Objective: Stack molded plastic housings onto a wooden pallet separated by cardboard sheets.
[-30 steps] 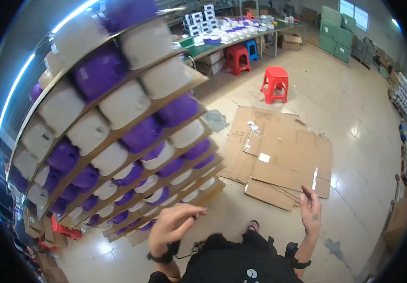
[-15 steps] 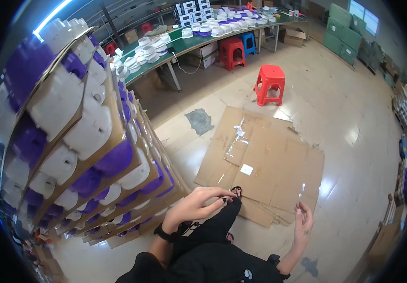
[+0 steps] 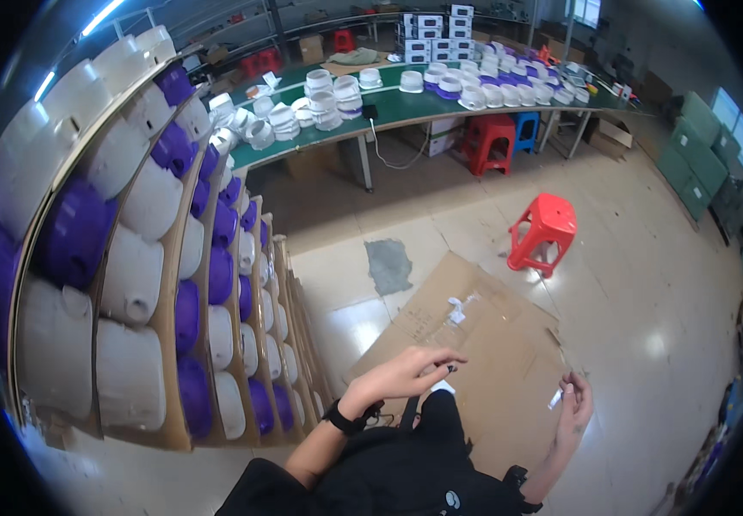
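My left hand [image 3: 410, 371] hangs in front of my body over the flattened cardboard, fingers stretched forward and thumb apart from them. A small dark spot shows at its thumb tip; I cannot make out what it is. My right hand [image 3: 574, 402] is held out by the cardboard's right edge, fingers loosely bent, with nothing visible in it. Neither hand touches anything. The flattened cardboard [image 3: 500, 361] lies on the floor beneath, with clear tape and a white scrap on it. To my left rises a tall stack of white and purple plastic shells [image 3: 135, 271] layered between cardboard sheets [image 3: 178, 318].
A red stool [image 3: 545, 232] stands beyond the cardboard. Farther off, a long green table [image 3: 397, 107] carries white and purple rounded parts [image 3: 324, 99] and stacked boxes [image 3: 431, 39]. More stools [image 3: 487, 142] sit under it. Green bins [image 3: 694, 155] are at the far right.
My view has tilted up and I have stepped forward, so the stack looms closer and the table shows more. Both hands stay in nearly the same pose.
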Demonstrator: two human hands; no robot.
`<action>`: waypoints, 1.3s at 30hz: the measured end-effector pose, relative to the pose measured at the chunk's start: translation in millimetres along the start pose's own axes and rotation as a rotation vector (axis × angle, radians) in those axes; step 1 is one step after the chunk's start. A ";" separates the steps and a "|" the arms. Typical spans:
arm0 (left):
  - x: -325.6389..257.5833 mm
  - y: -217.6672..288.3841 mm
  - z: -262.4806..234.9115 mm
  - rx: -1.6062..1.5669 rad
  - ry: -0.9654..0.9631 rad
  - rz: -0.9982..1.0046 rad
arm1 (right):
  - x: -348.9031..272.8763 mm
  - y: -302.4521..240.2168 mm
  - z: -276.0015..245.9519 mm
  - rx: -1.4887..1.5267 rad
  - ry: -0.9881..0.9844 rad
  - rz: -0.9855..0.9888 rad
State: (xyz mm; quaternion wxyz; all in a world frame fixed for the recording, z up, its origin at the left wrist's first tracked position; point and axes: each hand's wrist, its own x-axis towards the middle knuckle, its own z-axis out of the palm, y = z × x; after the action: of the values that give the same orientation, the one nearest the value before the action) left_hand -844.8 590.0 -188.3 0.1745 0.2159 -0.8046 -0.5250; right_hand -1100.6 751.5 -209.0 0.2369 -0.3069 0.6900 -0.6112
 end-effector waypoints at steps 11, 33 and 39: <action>160.9 -102.9 -84.8 -0.417 0.345 -0.152 | 235.1 72.1 62.5 -0.031 0.040 0.165; 483.2 -302.3 -455.9 -1.222 1.055 -0.289 | 721.2 3.9 443.1 0.165 -0.546 0.069; 586.2 -341.8 -578.3 -1.511 1.050 -0.071 | 832.1 -9.8 594.9 0.175 -0.805 0.100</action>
State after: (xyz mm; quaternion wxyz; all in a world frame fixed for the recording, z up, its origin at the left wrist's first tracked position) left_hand -991.1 -287.5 -246.7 0.5956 0.2798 -0.0584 -0.7507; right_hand -1263.6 -257.8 -242.8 0.5424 -0.4660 0.5019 -0.4865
